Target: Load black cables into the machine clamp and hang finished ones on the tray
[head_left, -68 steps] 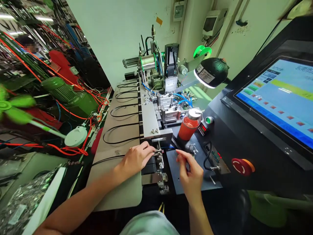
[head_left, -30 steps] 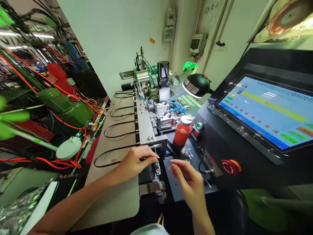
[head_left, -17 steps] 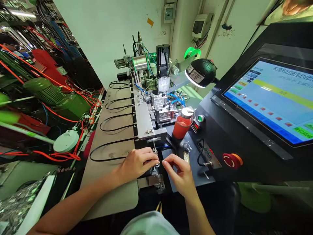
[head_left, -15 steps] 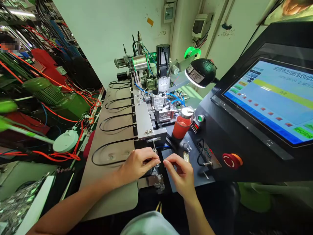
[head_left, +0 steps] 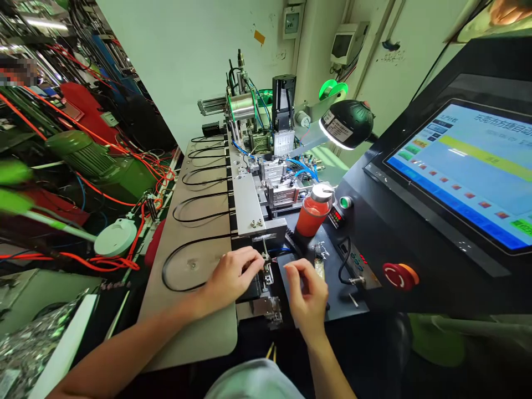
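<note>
My left hand (head_left: pixel 233 275) is closed, thumb and forefinger pinched beside the small metal fixture (head_left: pixel 268 272) at the machine's front. A looped black cable (head_left: pixel 165 266) runs from the machine's rail to under this hand, and its end appears to sit in the fingers. My right hand (head_left: pixel 308 291) hovers just right of the fixture, apart from it, over the dark work plate. Its thumb and forefinger are pressed together; anything between them is too small to make out. A metal block with a jagged end (head_left: pixel 272 307) sits just below the fixture.
An orange-red jar with a metal lid (head_left: pixel 311 213) stands behind my right hand. Several looped cables lie on the beige board (head_left: pixel 208 332). A lamp (head_left: pixel 347 124), a touch screen (head_left: pixel 465 172) and a red emergency stop button (head_left: pixel 399 276) are to the right.
My hands have moved apart: the left slightly left off the fixture, the right slightly to the right. The whole view has shifted a little.
</note>
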{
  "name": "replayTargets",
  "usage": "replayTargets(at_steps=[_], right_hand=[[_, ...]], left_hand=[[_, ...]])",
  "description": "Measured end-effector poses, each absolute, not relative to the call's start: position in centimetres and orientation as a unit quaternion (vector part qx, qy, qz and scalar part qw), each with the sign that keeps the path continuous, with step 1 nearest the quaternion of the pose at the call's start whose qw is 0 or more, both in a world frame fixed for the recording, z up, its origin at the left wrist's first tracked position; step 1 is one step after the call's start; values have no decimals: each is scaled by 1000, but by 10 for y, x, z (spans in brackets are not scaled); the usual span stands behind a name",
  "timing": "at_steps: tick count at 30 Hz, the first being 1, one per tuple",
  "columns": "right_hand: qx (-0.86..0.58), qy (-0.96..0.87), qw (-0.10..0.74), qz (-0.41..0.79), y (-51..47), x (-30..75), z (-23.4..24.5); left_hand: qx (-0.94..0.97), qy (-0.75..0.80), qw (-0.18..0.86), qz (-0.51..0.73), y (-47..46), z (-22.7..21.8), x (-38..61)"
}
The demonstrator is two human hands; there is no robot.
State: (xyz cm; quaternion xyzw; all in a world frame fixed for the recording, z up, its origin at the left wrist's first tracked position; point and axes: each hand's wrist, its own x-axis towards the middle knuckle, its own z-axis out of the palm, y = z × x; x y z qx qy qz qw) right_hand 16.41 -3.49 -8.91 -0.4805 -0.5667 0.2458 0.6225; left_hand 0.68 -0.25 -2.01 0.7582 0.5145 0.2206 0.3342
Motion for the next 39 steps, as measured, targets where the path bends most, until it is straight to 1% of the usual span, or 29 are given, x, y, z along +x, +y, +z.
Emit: replayTargets(at_steps=[2, 5, 14, 22, 26, 30, 33, 36, 39], right_hand=[[-507, -548, 615, 255, -35, 172, -92], [-533, -532, 602, 264, -34, 177, -98], [-544, -535, 577, 290, -31, 174, -105], [-498, -590, 521, 364, -7, 168, -109], [-466, -609, 514, 384, 5, 158, -109], [-432, -609, 528, 404, 11, 152, -113], [-419, -605, 542, 406, 12, 150, -117], [-420, -598, 552, 402, 11, 149, -119], [-424, -582, 557, 414, 10, 146, -121]], left_hand=[[766, 538, 299, 188, 4, -23, 2], [766, 557, 282, 153, 10, -29, -1], [774, 571, 238, 135, 10, -34, 5], [773, 589, 205, 117, 10, -32, 12], [776, 586, 203, 116, 10, -34, 13], [787, 576, 193, 109, 11, -35, 13], [802, 568, 152, 107, 9, -38, 10], [825, 544, 78, 130, 4, -42, 5], [868, 481, -8, 125, -2, -45, 0]])
